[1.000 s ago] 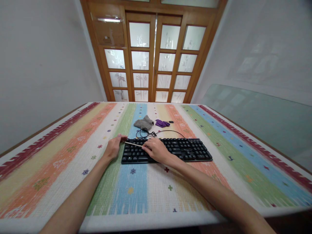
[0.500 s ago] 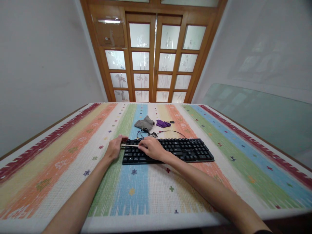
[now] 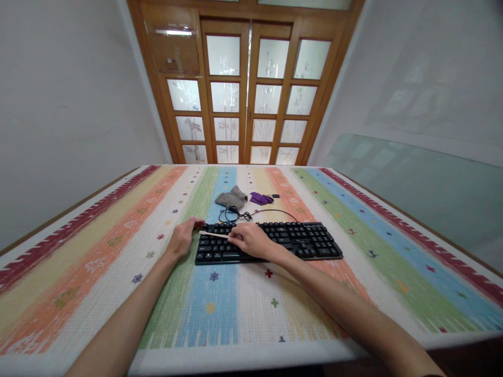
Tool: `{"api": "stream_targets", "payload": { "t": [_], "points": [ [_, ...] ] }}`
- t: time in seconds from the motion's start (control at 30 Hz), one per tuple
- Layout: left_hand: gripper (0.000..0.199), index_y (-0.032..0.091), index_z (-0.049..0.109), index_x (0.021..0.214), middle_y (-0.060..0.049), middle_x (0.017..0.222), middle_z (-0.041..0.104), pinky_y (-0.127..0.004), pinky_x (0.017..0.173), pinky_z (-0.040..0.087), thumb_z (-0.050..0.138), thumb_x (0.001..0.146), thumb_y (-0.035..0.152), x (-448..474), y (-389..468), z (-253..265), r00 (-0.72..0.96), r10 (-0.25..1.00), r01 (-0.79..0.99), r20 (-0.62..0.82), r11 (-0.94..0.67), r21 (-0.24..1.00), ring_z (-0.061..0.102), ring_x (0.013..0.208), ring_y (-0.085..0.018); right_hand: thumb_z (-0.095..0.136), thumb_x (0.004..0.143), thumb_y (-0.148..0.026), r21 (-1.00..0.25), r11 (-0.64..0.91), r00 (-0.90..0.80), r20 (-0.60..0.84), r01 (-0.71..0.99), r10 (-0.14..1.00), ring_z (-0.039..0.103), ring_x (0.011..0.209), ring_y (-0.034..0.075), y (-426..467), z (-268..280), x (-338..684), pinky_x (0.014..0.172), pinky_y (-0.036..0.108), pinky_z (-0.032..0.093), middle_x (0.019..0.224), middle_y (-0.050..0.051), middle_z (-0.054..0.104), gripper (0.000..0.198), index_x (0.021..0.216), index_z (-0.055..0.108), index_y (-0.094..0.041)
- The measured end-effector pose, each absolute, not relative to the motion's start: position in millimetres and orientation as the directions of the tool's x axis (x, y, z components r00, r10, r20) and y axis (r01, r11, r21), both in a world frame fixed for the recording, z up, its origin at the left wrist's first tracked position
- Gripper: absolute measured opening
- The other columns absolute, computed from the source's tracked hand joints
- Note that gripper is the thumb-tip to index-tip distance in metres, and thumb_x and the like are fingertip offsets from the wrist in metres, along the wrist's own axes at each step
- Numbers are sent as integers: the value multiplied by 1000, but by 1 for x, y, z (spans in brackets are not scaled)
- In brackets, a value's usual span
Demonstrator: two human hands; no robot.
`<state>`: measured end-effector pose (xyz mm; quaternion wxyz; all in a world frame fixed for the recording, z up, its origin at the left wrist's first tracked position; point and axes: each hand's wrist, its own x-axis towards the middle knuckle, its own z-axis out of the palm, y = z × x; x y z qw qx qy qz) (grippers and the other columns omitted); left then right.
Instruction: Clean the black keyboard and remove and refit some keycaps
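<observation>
A black keyboard lies flat on the striped tablecloth, its left end towards my hands. My right hand is closed around the handle of a pale toothbrush. The brush points left, with its head over the keys at the upper left of the keyboard. At that end, my left hand grips the keyboard's upper left corner, its fingertips on the back edge. Part of the key area is hidden under my right hand and wrist.
Behind the keyboard lie its coiled black cable, a crumpled grey cloth and a folded purple cloth. A small black object sits beside the purple cloth. Wooden doors stand beyond the table.
My right hand has shifted slightly right, drawing the toothbrush head from near my left fingers onto the keys. My left hand stays at the keyboard's corner.
</observation>
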<state>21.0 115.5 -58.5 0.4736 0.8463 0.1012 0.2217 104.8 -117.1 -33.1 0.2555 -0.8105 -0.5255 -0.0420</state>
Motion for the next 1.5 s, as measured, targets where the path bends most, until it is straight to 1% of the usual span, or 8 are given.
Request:
{"api": "stream_targets", "payload": {
  "t": [0.23,0.53,0.9,1.1,1.27,1.5],
  "points": [
    [79,12,72,91,-14,93,75,-43,91,51,28,84,77,22,116,-60,880,390,-42,272,-506,861,69,89,-27,66,86,-22,-390,-329,461,320,860,828,53,66,13,-127,-29,112,65,25,35,69,2,64,11,79,72,-17],
    [77,11,71,93,-14,93,75,-43,91,52,26,87,73,21,114,-57,885,370,-46,284,-538,842,69,88,-26,65,86,-20,-433,-334,485,309,838,818,52,63,12,-149,-27,118,62,24,34,66,1,63,11,80,73,-16],
    [80,11,71,91,-14,92,75,-44,91,52,27,84,77,22,115,-58,883,387,-31,265,-516,856,69,88,-27,65,87,-24,-413,-378,513,290,828,808,54,61,12,-173,-28,119,61,24,34,65,2,64,15,79,74,-15],
    [79,12,71,90,-14,93,75,-43,92,52,27,84,77,21,114,-57,884,388,-21,261,-524,852,69,89,-27,65,87,-24,-393,-392,520,308,832,797,54,59,12,-184,-28,117,61,24,34,65,2,64,15,77,73,-16],
    [79,12,71,91,-14,93,75,-42,91,52,26,84,76,22,114,-57,883,384,-21,269,-541,841,69,88,-27,64,88,-26,-403,-394,532,327,826,781,54,60,12,-192,-31,117,61,23,35,66,2,65,17,78,73,-16],
    [79,12,71,92,-13,93,75,-41,91,51,25,85,76,22,114,-56,881,384,-7,278,-576,817,68,87,-26,65,87,-26,-419,-425,566,312,803,763,53,57,11,-208,-28,118,59,23,35,64,1,64,16,78,73,-16]
  ]
}}
